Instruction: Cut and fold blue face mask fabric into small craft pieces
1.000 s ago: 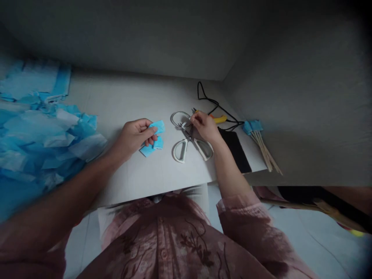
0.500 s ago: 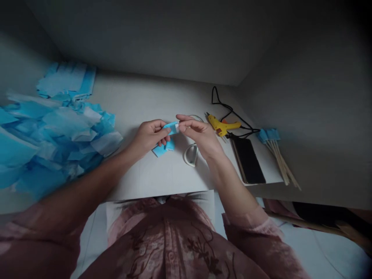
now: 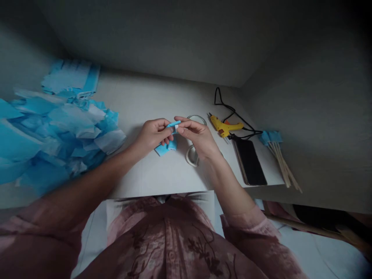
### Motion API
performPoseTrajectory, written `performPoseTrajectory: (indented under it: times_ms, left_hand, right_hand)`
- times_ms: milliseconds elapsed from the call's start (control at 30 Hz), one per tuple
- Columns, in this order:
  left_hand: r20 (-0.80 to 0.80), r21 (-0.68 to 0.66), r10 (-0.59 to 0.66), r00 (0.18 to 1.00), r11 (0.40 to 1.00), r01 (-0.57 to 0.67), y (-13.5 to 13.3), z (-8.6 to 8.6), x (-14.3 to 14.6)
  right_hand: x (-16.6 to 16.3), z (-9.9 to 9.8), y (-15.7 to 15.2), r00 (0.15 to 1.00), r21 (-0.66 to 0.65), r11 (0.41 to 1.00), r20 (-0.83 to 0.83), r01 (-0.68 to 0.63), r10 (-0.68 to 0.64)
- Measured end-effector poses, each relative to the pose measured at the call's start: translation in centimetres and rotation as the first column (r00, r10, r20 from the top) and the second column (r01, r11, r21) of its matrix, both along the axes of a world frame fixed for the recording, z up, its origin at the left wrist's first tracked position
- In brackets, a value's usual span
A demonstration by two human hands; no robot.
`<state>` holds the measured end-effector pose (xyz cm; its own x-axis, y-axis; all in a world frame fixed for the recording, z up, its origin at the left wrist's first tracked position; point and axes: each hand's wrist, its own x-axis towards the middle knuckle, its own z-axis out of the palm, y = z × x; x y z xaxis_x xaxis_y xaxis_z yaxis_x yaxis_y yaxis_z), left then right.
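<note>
My left hand [image 3: 155, 135] is closed in a pinch around a small folded blue piece [image 3: 173, 124], paper or thin fabric, with a white bit at its right end. At that white end, my right hand [image 3: 200, 137] has thumb and fingertips closed on the piece. More folded blue pieces [image 3: 165, 149] lie on the table just below my left hand. A ring-shaped roll, apparently tape [image 3: 192, 157], lies partly hidden under my right hand. Behind that hand shows the rim of a second ring [image 3: 200, 117].
A large heap of blue and white scraps [image 3: 66, 135] covers the table's left, with a flat stack [image 3: 72, 75] behind. On the right are a yellow glue gun [image 3: 225, 127] with black cord, a dark phone [image 3: 250, 162], and several blue-topped sticks [image 3: 281, 162] past the phone.
The blue piece has tipped so that it now shows as a narrow edge. Both hands stay close together around it. The whole view has shifted slightly.
</note>
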<state>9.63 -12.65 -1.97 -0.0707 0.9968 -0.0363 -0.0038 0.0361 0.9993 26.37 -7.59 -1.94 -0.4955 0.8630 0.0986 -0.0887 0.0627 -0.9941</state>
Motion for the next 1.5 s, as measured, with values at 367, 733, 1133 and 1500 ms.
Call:
performPoseTrajectory:
  times_ms: [367,733,1133,1500]
  left_hand:
    - [0.011,0.016,-0.066,0.998,0.998,0.066,-0.2,0.0,0.0]
    - [-0.017,0.037,-0.06,0.998,0.997,0.061,-0.2,-0.3,0.5]
    - [-0.018,0.001,0.044,0.999,0.999,-0.044,0.2,0.3,-0.2]
    - [-0.105,0.016,-0.029,0.994,0.999,0.031,0.1,0.0,-0.4]
  right_hand:
    - [-0.7,-1.7,0.4,0.996,0.039,0.996,0.0,0.085,-0.086]
    - [-1.1,-2.0,-0.4,0.98,0.068,0.987,-0.15,0.145,-0.133]
    - [-0.4,-1.8,-0.3,0.998,0.037,0.999,-0.056,-0.035,0.037]
    - [-0.3,-2.8,0.2,0.995,0.198,0.975,-0.005,0.101,-0.102]
